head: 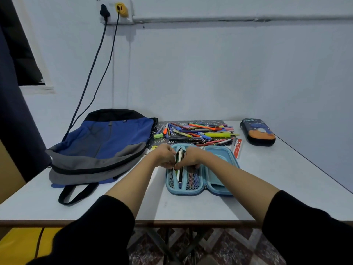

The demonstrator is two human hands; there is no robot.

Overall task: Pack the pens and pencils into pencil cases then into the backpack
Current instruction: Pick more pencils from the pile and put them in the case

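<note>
Left hand point(164, 156) and right hand point(191, 156), grips pinched round slim dark pens point(180, 175), align them lengthwise in open light-blue zip pencil case point(219, 191), likely seating them inside its mesh pocket point(193, 181).

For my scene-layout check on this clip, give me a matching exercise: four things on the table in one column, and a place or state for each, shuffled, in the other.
Things:
1. backpack
2. light-blue pencil case
3. dark pencil case
4. loose pens and pencils

Places or states:
A. closed, far right
B. heaped at the back, in the middle
C. lying flat, far left
D. open flat, at the front

Pairs: 1-C, 2-D, 3-A, 4-B
</note>
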